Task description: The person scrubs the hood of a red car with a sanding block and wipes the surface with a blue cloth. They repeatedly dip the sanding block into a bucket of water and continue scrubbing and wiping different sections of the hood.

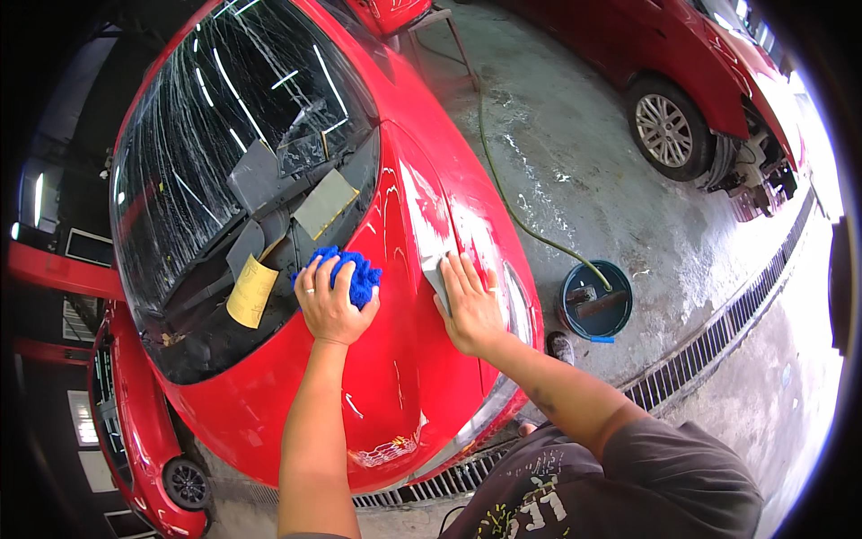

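My left hand (334,298) has its fingers curled over a bright blue cloth (365,280), which rests at the edge of the windshield on a red car (359,409). With fingers together, my right hand (473,310) presses a grey sheet of sandpaper (435,275) against the red panel near the headlight. Whitish wet streaks mark the paint around it. A curved yellow sandpaper sheet (252,293) lies left of the cloth at the base of the windshield. Beyond it are a greyish-green sheet (326,205) and several dark grey sheets (258,176).
A dark bucket (575,327) of water stands on the floor at right, with a green hose (503,195) running into it. Past it runs a drain grate (718,332). Another red car (620,45) stands far right, its front partly stripped; a further red car (136,418) is at lower left.
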Tool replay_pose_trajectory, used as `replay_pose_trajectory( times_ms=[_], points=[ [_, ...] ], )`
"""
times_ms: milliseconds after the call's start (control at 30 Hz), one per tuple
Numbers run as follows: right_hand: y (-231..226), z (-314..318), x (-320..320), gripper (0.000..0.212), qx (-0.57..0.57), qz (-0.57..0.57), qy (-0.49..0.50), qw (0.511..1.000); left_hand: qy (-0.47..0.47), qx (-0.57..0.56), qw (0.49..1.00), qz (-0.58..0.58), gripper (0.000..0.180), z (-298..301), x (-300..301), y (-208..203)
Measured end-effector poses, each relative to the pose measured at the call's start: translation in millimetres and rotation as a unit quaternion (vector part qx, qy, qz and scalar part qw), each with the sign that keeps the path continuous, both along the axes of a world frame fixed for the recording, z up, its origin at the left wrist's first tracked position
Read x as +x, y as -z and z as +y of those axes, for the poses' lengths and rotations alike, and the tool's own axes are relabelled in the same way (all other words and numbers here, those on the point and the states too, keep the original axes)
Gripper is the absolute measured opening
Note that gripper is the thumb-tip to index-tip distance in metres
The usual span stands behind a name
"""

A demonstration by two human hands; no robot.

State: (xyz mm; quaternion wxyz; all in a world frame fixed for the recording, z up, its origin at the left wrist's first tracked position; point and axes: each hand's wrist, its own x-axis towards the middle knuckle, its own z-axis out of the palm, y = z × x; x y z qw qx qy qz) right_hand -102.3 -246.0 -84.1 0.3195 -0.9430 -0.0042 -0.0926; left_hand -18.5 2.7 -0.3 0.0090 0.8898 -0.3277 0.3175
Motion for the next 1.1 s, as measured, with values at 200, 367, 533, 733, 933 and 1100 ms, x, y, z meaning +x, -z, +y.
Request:
replay_pose_trajectory(
  times_ms=[200, 367, 533, 733, 933, 1100],
  points=[
    [-21.5, -52.4, 111.6, 0.069, 0.050, 0.010, -0.035, 0.998, -0.012, 0.016, 1.000, 0.012, 0.061, -14.6, 7.8, -1.2],
    [-17.1, -37.0, 44.9, 0.072, 0.068, 0.048, -0.077, 0.994, -0.032, 0.035, 0.999, 0.015, 0.063, -7.3, 0.4, -4.9],
    [-34.9, -60.3, 135.4, 0.072, 0.128, 0.025, -0.078, 0.988, -0.033, 0.040, 0.999, 0.016, 0.066, -17.0, 9.8, 0.7],
    [-28.9, -56.8, 94.3, 0.070, 0.113, 0.000, -0.084, 0.990, -0.050, 0.046, 0.997, 0.028, 0.066, -13.1, 3.6, 0.4],
    [-26.2, -75.2, 123.3, 0.070, 0.091, -0.030, -0.137, 0.986, -0.058, 0.058, 0.996, 0.037, 0.067, -11.6, 1.4, -2.2],
    [-36.5, -92.8, 190.1, 0.070, 0.089, -0.088, -0.189, 0.974, -0.055, 0.059, 0.996, 0.042, 0.067, -16.2, 4.1, -2.3]
  ],
)
